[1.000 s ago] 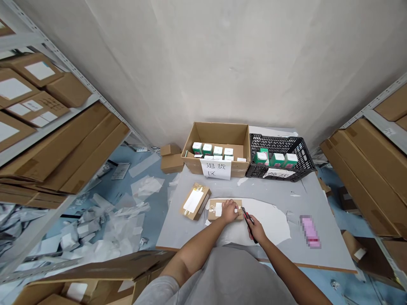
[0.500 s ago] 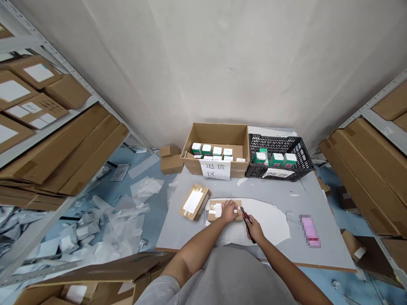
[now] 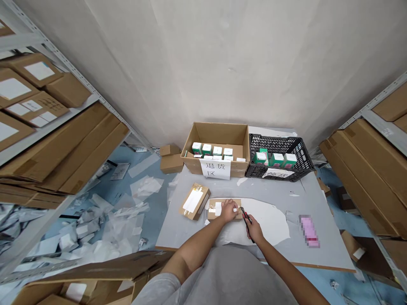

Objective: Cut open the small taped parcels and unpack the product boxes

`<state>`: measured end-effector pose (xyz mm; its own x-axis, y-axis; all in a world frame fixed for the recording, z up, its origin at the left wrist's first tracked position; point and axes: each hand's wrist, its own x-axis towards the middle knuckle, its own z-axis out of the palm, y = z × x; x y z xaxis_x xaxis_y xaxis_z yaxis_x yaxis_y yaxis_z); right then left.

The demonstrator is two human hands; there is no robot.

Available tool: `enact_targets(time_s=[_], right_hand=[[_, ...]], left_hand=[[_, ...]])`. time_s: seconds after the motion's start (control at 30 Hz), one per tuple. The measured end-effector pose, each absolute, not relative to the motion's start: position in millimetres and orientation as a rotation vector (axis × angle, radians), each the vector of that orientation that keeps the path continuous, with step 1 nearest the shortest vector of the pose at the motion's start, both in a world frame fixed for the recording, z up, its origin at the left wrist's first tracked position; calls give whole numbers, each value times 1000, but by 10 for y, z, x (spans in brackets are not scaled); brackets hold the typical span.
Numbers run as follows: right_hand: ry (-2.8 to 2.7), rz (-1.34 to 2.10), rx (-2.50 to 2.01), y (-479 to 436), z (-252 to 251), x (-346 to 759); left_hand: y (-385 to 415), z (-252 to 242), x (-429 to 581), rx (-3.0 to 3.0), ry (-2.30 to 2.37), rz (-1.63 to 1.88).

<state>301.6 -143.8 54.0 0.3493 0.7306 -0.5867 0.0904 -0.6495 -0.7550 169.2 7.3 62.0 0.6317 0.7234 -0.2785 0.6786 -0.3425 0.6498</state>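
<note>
Passage between the flat cardboard parcel (image 3: 213,210) and black plastic crate (image 3: 277,138)

Carton (image 3: 216,140) left of crate (image 3: 280,156), parcel (image 3: 213,208) before them

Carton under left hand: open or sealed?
Sealed, it seems: the small carton lies flat under the left hand, with clear tape across its top and no flap lifted.

The characters "退货区" are shown on a white paper sign (image 3: 215,168) fixed to a cardboard box (image 3: 216,140); a second paper sign (image 3: 275,173) on a black plastic crate (image 3: 280,156) is partly hidden and cannot be read.
</note>
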Motion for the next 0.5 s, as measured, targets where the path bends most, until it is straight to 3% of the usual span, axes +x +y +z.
enact_targets(time_s=[0.5], right_hand=[[-691, 1325, -1985, -1481, 547, 2932]], left_hand=[[-12, 717, 1664, 2091, 1097, 84]])
